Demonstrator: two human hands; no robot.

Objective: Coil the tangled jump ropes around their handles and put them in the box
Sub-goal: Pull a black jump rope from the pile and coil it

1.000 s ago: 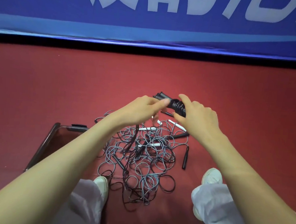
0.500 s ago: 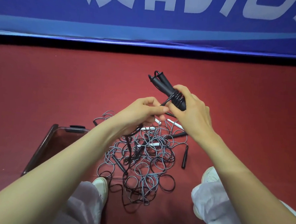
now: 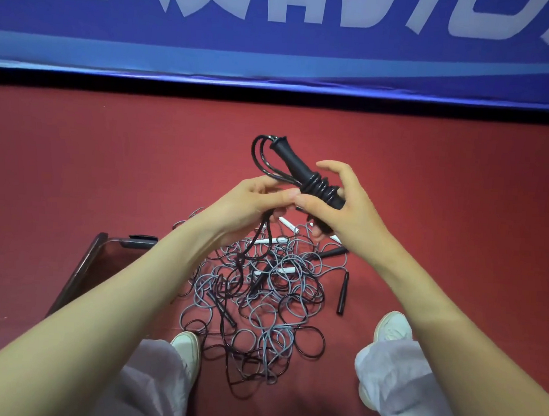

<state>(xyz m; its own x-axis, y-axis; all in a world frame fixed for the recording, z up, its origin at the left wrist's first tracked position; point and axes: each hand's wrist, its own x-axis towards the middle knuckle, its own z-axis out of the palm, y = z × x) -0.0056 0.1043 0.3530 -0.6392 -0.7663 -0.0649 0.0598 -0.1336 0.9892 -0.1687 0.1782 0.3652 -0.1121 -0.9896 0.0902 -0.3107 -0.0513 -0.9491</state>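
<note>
The right hand [image 3: 343,212] grips two black rubber jump-rope handles [image 3: 289,157] with a few turns of black cord [image 3: 316,186] wound round them. The left hand [image 3: 247,206] pinches the loose cord. One rope is partly coiled — the rest lie in a tangled grey and black rope pile [image 3: 261,297] on the red floor [image 3: 108,165], beside the clear plastic box [image 3: 79,273].

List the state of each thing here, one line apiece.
Black handles: held together, black rope wound around them a few turns.
Right hand: grips the handles.
Left hand: pinches the black rope's free length.
Rope pile: tangled on the floor.
Box: on the floor, no rope visible inside.
</note>
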